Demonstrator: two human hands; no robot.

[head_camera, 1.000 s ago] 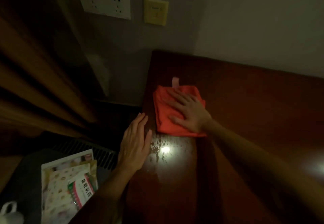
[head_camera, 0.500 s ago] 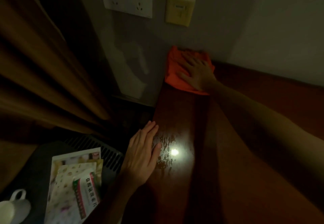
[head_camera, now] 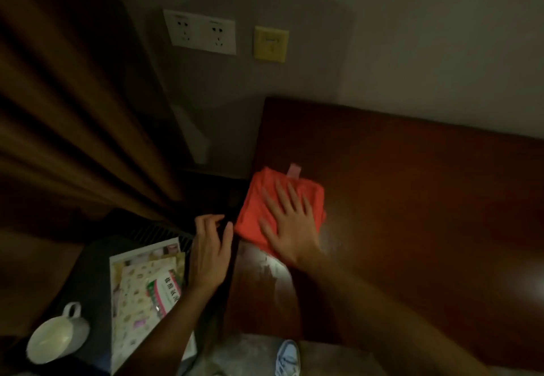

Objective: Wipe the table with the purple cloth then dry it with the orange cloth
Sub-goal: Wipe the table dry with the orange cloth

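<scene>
right hand [head_camera: 290, 222] flat on orange cloth [head_camera: 259, 213] | table [head_camera: 412, 199] left edge

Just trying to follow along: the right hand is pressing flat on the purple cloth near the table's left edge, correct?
Not quite. The cloth under the right hand is orange, not purple, as the head view shows. The rest holds: the hand presses flat on it near the left edge of the table.
</scene>
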